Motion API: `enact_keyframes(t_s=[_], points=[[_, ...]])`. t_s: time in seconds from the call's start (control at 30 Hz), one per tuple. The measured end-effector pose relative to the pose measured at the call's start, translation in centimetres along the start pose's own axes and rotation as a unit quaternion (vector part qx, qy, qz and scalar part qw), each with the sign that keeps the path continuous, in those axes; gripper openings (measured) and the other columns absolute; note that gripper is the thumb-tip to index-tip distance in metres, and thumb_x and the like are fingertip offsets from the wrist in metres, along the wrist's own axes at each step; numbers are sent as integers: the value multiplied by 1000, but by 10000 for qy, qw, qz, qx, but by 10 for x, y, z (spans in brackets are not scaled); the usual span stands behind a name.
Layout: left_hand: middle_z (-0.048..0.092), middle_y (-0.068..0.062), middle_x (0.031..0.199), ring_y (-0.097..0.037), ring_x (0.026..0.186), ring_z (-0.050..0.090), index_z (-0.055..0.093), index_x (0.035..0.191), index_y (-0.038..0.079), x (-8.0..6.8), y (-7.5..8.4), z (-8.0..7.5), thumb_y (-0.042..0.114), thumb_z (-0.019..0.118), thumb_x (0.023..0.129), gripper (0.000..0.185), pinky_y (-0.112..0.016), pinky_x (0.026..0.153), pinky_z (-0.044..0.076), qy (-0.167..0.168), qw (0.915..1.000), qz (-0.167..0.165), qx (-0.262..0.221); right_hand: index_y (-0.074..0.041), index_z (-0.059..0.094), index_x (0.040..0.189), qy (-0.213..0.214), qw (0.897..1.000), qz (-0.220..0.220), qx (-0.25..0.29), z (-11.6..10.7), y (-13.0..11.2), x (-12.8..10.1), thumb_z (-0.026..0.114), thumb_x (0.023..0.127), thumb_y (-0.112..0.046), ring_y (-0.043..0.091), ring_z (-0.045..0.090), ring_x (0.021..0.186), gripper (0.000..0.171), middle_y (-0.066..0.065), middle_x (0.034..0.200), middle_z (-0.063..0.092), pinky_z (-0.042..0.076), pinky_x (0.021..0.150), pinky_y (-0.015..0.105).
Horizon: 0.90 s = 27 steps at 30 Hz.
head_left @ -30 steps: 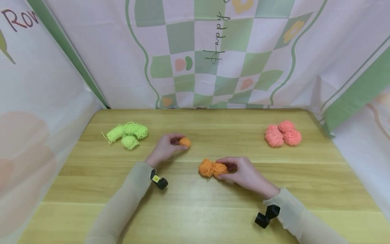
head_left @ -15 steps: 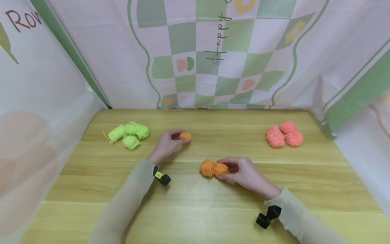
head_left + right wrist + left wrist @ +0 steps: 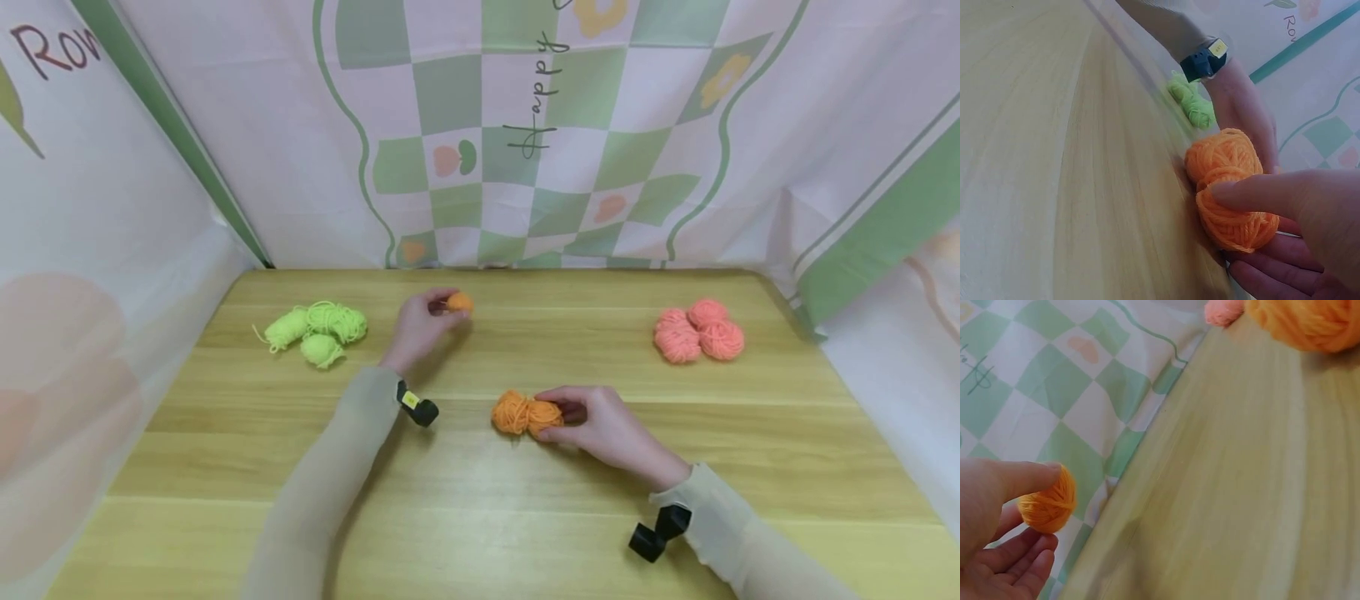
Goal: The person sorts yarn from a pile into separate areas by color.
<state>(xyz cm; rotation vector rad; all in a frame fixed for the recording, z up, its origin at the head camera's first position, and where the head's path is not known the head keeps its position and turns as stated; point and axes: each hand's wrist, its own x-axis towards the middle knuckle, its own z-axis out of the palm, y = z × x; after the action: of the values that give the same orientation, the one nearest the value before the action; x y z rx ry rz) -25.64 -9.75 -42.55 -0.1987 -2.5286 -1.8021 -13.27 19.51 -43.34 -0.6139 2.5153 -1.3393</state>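
Observation:
My left hand (image 3: 422, 327) pinches a small orange ball of yarn (image 3: 461, 302) between thumb and fingers, near the far edge of the table. The left wrist view shows this ball (image 3: 1050, 503) between the thumb above and the fingers below. Closer in, my right hand (image 3: 603, 423) grips the right one of two orange yarn balls, its thumb across the near side. That gripped ball (image 3: 1235, 219) sits right against the other orange ball (image 3: 512, 412), which lies to its left on the table.
Several lime green yarn bundles (image 3: 333, 321) lie at the back left of the wooden table (image 3: 420, 517). Three pink yarn balls (image 3: 678, 335) are grouped at the back right. A checked curtain (image 3: 510, 200) hangs along the far edge.
My left hand has carried the small orange ball away from me toward the far edge of the table. The right hand stays on its yarn ball.

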Motion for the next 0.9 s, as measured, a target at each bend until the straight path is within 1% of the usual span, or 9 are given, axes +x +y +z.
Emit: enact_keyframes(t_s=[0.17,0.37,0.5,0.63,0.77,0.9], points=[[68,-11,117,-24,107,61,65,131,0,15,3,8,14,81,88,47,-35,95,50,84,9997,135,180,-3,70,126,0,10000,6,21,-1,1,-1,87,83,-26,16,70,93,51,8,113,73,58,81,27],[69,-14,118,-26,107,63,66,129,-3,32,7,22,8,81,88,45,-33,95,51,107,9996,253,31,-4,70,125,0,10000,5,-43,-1,0,-1,87,83,-25,15,70,92,50,8,112,73,58,81,25],[69,-16,119,-27,108,64,67,129,-3,40,10,34,7,81,88,44,-31,94,52,97,9993,348,29,-3,70,126,-12,10000,4,21,-1,0,-1,86,84,-24,16,70,94,49,8,113,73,58,81,26],[69,-16,120,-26,109,64,67,128,-3,45,12,45,7,80,88,44,-29,94,52,76,9992,403,-12,-3,70,125,36,10000,3,63,-1,1,-1,87,83,-24,16,70,93,50,8,112,73,58,82,26],[69,-15,120,-26,107,64,67,127,-3,50,9,55,6,81,87,44,-28,92,53,83,9987,473,-164,-3,71,125,88,9999,-16,64,0,1,-1,88,82,-24,16,71,92,50,8,111,73,58,82,27],[68,-14,121,-26,106,65,65,129,-3,50,4,62,7,81,87,47,-29,92,53,76,9988,382,-293,-3,70,125,76,9999,-11,84,0,1,-1,88,82,-24,16,71,93,51,9,112,73,58,82,28]])
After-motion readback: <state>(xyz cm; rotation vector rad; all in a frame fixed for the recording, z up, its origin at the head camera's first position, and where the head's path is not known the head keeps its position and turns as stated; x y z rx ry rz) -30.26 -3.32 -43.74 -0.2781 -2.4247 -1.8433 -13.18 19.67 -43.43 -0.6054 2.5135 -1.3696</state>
